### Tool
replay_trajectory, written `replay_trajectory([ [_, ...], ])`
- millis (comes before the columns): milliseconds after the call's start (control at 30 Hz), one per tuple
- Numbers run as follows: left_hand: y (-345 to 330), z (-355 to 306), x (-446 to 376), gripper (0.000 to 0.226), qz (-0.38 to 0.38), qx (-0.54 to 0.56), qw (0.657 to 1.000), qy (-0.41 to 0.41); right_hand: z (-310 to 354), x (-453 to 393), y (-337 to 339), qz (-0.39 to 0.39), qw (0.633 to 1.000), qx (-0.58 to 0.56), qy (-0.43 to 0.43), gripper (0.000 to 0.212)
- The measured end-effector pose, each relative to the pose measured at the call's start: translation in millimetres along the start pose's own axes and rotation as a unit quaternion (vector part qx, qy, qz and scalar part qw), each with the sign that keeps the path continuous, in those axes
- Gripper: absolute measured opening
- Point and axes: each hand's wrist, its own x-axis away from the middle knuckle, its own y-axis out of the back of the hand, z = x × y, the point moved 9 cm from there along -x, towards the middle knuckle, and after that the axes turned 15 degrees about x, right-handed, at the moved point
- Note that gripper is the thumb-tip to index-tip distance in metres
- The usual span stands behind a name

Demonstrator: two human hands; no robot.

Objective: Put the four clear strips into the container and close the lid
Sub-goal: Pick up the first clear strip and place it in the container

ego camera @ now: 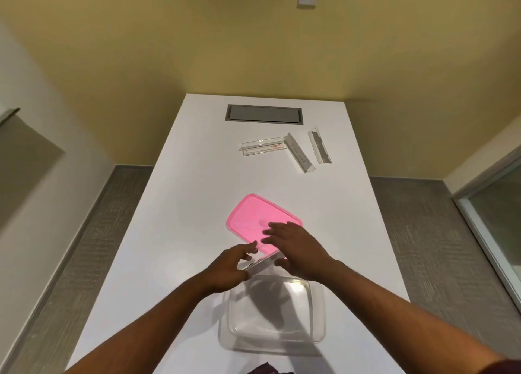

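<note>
- Left hand (229,266) over the white table (180,204), just beyond the far left corner of the container, fingers curled narrow around one end of a clear strip (260,263) held above the tabletop.
- Clear strip slanting up to the right between the two hands, blurred, its right end meeting the right hand.
- Pink lid (253,218) lying flat on the table just beyond the hands, turned at an angle, its near right part hidden under the right hand.
- Clear container (270,317) open and empty on the near part of the table, directly below the wrists, shadows of both hands falling inside it.
- Right hand (296,251) above the lid's near edge, fingers spread loosely and pointing left, thumb down by the strip's right end; cannot tell whether actually gripping it.
- Three more clear strips on the far right of the table, well apart from the container: one (263,146) lying crosswise with a red label, a second (298,152) slanting beside it and touching its right end, a third (320,148) just right of that.
- Grey cable hatch (264,114) set in the tabletop beyond the strips, near the far edge.
</note>
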Motion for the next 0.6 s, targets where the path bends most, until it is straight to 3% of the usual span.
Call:
replay_trajectory([
  [133, -21.1, 1.0, 5.9, 0.071, 0.014, 0.001, 1.0, -0.006, -14.3, 31.3, -13.4, 0.034, 0.997, -0.052, -0.04, 0.054],
  [233, -23.6, 10.3, 11.7, 0.059, -0.02, -0.019, 0.999, -0.016, -13.6, 50.7, -23.7, 0.038, 0.998, -0.042, -0.037, 0.048],
  [367, -18.1, 29.4, 25.1, 0.053, -0.085, -0.129, 0.988, -0.028, -8.7, 74.8, -45.0, 0.037, 0.996, -0.051, -0.06, 0.049],
  [600, -29.4, 35.5, 30.1, 0.051, -0.118, -0.261, 0.95, -0.123, 6.9, 84.7, -80.6, 0.082, 0.987, -0.057, -0.127, 0.048],
])
